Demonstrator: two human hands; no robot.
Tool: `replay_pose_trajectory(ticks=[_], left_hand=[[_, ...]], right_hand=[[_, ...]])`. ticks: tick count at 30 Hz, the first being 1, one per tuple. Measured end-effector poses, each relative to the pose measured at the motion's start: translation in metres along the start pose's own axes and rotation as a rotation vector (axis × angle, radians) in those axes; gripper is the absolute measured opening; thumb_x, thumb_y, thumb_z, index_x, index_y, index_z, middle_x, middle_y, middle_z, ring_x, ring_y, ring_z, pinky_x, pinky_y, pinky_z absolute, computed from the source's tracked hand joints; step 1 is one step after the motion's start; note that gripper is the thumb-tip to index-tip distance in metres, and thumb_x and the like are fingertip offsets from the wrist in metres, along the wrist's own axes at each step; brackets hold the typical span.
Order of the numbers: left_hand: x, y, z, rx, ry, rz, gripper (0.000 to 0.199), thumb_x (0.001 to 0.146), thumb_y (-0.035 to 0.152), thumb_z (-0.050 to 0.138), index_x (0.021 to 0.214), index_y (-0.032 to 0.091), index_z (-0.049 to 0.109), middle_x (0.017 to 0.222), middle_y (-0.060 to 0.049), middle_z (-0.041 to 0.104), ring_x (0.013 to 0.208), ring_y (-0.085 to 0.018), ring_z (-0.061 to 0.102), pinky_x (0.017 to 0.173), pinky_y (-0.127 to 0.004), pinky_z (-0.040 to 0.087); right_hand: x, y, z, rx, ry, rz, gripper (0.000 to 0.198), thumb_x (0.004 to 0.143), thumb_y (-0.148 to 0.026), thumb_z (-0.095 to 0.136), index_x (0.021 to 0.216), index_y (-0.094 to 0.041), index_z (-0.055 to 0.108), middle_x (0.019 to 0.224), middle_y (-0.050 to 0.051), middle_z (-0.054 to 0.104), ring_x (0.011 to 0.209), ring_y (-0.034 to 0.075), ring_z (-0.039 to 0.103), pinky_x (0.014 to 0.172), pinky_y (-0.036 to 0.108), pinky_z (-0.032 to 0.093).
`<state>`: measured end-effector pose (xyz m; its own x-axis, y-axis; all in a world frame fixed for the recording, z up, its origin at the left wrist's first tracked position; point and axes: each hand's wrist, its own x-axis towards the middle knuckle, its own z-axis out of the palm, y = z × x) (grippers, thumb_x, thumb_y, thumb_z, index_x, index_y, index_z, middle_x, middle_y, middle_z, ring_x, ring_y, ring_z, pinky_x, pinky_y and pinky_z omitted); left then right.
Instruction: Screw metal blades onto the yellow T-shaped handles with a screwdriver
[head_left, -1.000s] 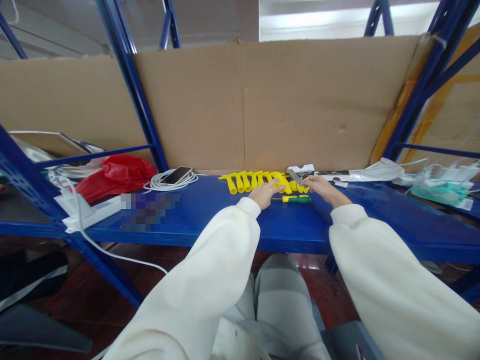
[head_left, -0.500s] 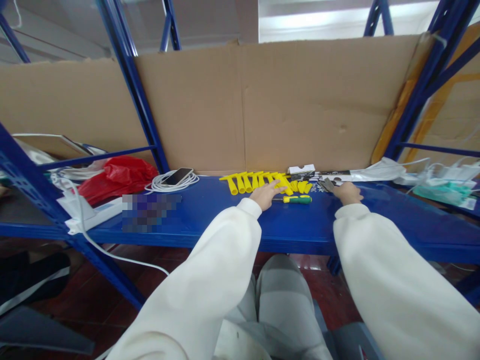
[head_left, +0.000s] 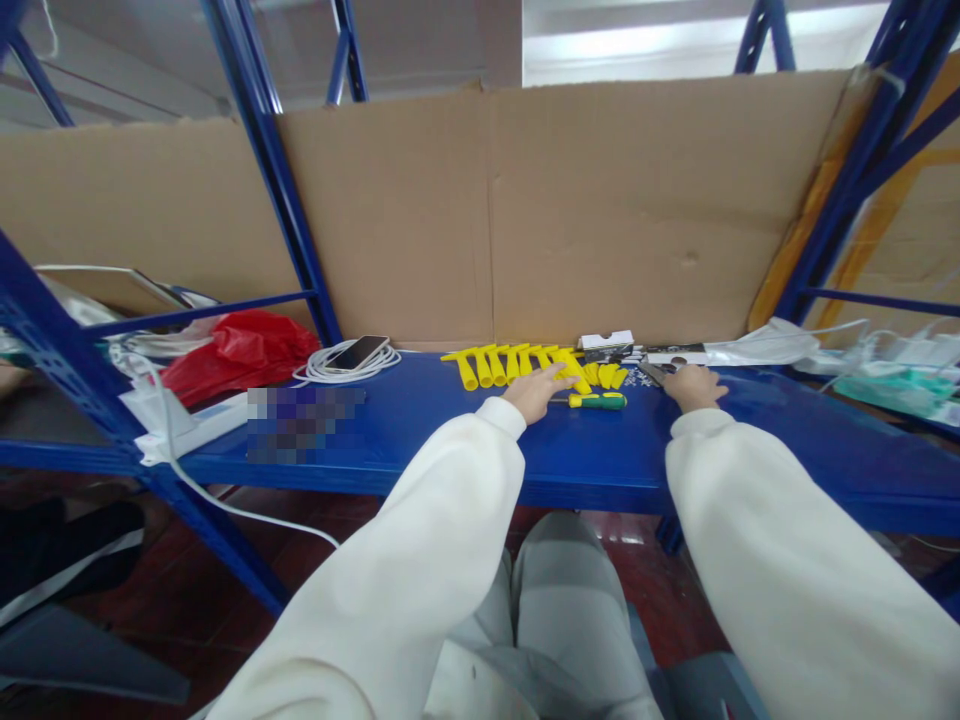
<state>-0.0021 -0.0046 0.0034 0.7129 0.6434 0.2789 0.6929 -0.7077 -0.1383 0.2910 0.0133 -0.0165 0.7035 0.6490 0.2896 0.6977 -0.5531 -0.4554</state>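
Observation:
My left hand rests on the blue shelf with its fingers stretched out, touching or very near the right end of a row of yellow plastic T-shaped handles. Just right of that hand lies a screwdriver with a green and yellow grip. Small yellow wedge-shaped pieces sit behind the screwdriver. Farther right, my right hand is closed at a flat grey metal piece, which sticks out left of the fingers; the fingertips are partly hidden. Tiny silvery parts are scattered beside it.
Behind stand a small black-and-white box and a cardboard wall. A phone lies on a coiled white cable at left, near a red plastic bag. Clear plastic packaging lies at right.
The grey metal piece at my right hand sits flatter and shows less than before. My left hand has hardly moved. The whole view has shifted slightly.

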Motion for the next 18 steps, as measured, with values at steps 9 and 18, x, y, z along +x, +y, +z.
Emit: replay_pose_trajectory(ticks=[9, 18], left_hand=[[0.000, 0.004, -0.001, 0.028, -0.003, 0.010, 0.077, 0.087, -0.004, 0.042, 0.155, 0.033, 0.043, 0.164, -0.004, 0.038, 0.139, -0.024, 0.052, 0.105, -0.037, 0.053], [0.006, -0.002, 0.012, 0.030, 0.072, 0.118, 0.077, 0.083, -0.003, 0.044, 0.155, 0.024, 0.042, 0.161, -0.006, 0.042, 0.130, -0.021, 0.059, 0.106, -0.036, 0.052]], right_hand=[[-0.010, -0.020, 0.000, 0.015, 0.213, -0.522, 0.036, 0.092, -0.022, 0.044, 0.119, -0.010, 0.065, 0.123, 0.026, 0.062, 0.119, 0.040, 0.053, 0.094, 0.057, 0.043], [-0.039, -0.049, 0.006, -0.063, 0.168, -1.178, 0.056, 0.090, -0.015, 0.045, 0.145, -0.022, 0.055, 0.147, 0.016, 0.056, 0.123, 0.034, 0.053, 0.092, 0.048, 0.048]])
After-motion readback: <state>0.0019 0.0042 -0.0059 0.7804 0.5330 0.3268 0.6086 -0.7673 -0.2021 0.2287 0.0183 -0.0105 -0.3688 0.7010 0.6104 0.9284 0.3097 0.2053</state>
